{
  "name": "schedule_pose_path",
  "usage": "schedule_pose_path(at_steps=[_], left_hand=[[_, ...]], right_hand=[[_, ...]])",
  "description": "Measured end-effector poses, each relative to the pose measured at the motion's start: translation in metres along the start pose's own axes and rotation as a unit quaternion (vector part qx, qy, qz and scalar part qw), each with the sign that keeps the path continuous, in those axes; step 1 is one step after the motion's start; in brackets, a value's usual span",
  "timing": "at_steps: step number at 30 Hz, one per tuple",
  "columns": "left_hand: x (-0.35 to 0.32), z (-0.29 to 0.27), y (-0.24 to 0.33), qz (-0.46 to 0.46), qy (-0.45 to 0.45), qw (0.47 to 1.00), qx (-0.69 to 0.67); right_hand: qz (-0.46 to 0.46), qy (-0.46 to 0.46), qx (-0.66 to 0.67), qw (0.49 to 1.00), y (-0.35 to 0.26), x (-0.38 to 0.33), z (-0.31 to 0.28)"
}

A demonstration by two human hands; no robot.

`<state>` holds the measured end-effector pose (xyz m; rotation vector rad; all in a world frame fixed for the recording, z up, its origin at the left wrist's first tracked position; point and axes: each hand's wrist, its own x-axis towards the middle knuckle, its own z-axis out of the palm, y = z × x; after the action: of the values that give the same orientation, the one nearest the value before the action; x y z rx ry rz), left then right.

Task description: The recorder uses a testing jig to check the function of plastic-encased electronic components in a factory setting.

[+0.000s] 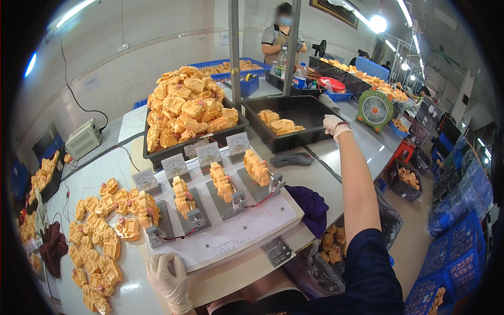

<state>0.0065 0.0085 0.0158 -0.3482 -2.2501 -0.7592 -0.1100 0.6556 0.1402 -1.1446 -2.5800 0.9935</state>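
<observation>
Left hand (169, 278): held beside white meter board (262, 216), fingers narrowly parted | Right hand (336, 125): placed near black bin (303, 112); finger spread cannot be told

On your table (135, 262), four parts (223, 181) are sitting on the board (273, 216), loose parts (93, 259) lying left, a heaped bin (222, 135) standing behind.

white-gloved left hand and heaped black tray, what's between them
In the head view, a white board carrying white meters and pale-yellow plastic parts on grey fixtures.
</observation>
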Motion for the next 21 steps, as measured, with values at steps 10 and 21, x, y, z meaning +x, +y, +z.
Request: schedule_pose_path(at_steps=[10, 21], left_hand=[[0.003, 0.003, 0.004, -0.013, -0.018, 1.000, -0.006], [0.000, -0.002, 0.000, -0.013, -0.032, 0.999, 0.007]], right_hand=[[-0.114, 0.053, 0.202, 0.971, 0.006, -0.017, 0.020], [-0.320, -0.113, 0.477, 0.811, -0.005, -0.308, 0.120]])
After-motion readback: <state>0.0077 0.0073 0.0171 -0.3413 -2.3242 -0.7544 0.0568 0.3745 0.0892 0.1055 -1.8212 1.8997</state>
